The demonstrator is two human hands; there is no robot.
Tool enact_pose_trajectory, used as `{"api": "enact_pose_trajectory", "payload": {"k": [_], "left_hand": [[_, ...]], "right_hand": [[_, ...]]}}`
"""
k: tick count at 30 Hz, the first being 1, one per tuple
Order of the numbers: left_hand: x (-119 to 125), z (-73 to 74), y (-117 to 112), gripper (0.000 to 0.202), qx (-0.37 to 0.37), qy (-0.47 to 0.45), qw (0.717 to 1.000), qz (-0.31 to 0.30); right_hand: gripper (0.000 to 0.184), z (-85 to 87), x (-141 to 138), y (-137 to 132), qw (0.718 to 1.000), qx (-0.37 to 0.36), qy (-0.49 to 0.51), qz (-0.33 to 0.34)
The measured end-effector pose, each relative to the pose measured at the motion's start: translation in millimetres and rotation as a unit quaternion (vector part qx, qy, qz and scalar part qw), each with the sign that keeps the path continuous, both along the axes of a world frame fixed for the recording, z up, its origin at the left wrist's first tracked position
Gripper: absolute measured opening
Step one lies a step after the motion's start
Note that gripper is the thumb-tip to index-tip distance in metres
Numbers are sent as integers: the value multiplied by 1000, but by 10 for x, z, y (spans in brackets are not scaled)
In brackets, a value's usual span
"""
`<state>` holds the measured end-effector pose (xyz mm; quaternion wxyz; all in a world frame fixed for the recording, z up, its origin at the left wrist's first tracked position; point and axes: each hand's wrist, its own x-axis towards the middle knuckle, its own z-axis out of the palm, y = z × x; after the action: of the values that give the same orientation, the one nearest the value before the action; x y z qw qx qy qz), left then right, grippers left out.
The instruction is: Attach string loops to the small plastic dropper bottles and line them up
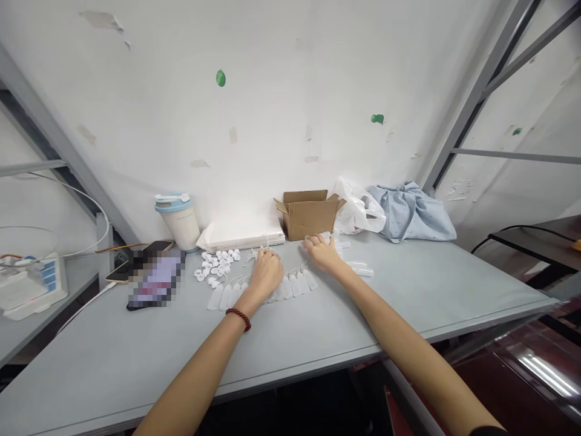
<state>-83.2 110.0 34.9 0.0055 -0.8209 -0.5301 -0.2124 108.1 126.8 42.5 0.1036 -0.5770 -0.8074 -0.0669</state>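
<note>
Bunching at strings (265,245), the left hand (269,272) hides its fingers' grip; the right hand (323,252) curls over tubes (344,244), perhaps steadying them, hold unclear.

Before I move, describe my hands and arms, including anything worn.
The left hand and right hand wear no gloves. A bracelet of round, dark red beads circles the left wrist. The left arm shows no sleeve; the right arm has a dark edge, perhaps a sleeve, at the picture's bottom.
</note>
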Motion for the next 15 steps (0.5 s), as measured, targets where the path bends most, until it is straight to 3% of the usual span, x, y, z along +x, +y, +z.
{"api": "enact_pose_trajectory", "payload": {"k": [3,15], "left_hand": [[-8,-28,32,28,-6,8,1000,-7],[-35,-8,18,33,-20,-13,1000,-10]], "right_hand": [[37,-29,11,19,999,3,-48,-20],[35,-32,25,12,998,7,-36,-52]]}}
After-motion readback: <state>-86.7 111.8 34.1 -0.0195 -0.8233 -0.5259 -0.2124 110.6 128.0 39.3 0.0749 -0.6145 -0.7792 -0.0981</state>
